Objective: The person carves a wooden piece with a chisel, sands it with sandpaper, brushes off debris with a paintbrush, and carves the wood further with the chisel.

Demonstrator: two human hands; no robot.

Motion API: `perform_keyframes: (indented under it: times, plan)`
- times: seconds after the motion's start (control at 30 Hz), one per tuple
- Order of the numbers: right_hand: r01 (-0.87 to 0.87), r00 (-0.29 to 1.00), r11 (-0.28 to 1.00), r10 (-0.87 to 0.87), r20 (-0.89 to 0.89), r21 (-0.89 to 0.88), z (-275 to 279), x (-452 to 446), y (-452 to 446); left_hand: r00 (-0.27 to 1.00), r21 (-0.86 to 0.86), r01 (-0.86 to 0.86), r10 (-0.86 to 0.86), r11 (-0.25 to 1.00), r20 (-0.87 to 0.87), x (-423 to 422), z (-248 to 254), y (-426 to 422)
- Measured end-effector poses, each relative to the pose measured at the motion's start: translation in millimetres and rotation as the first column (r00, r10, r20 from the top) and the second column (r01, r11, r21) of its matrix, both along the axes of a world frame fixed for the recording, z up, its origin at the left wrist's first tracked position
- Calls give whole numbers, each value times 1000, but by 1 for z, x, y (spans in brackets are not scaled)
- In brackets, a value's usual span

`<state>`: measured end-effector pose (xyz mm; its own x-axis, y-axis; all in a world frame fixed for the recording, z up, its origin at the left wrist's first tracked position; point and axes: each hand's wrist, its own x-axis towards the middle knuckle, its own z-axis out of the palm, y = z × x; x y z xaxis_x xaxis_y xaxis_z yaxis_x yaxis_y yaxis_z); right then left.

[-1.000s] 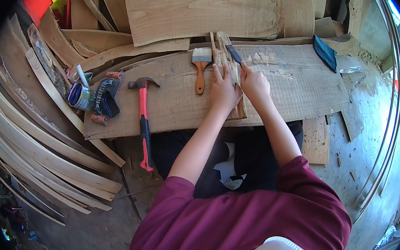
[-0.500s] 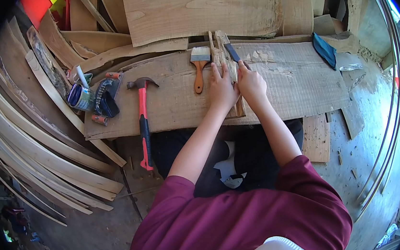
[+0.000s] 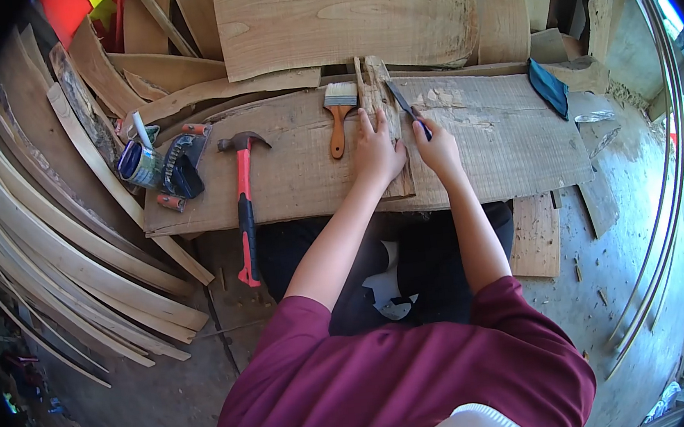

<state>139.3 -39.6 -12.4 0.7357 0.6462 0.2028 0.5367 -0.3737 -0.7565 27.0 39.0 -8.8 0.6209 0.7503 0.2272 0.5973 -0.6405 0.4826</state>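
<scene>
My left hand [image 3: 377, 151] lies on a narrow, rough strip of wood [image 3: 377, 87], two fingers stretched out along it and a little apart. In my right hand [image 3: 437, 145] is a chisel [image 3: 403, 100] with a flat dark blade and a blue handle. Its blade points up and to the left, beside the strip's right edge; whether it touches is hard to tell. Left of the strip, a paintbrush [image 3: 337, 130] with a wooden handle lies on the wide plank [image 3: 288, 169].
A red and black claw hammer [image 3: 244, 198] overhangs the plank's front edge. At the plank's left end are a dark tool with orange ends [image 3: 181, 170] and a can [image 3: 138, 165]. A teal cloth [image 3: 548, 89] hangs at the right. Curved wooden strips [image 3: 75, 264] are stacked left.
My right hand has shifted slightly right, away from the left hand, and the chisel has turned so its blade shows narrower and more of the blue handle is visible. My left hand stays put.
</scene>
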Motion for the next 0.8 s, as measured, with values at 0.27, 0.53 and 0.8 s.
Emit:
perform_keyframes:
  times: [0.27, 0.53, 0.8]
  plan:
    - [-14, 988, 996, 26, 150, -84, 11, -10, -25, 1000, -22, 6, -6, 1000, 4, 0, -2, 1]
    - [7, 996, 998, -2, 87, -60, 25, -7, -6, 999, 50, 8, -10, 999, 45, 1, -7, 1]
    - [41, 985, 987, -14, 175, -156, 23, -28, -18, 999, -45, 19, -17, 999, 33, -1, 3, -1]
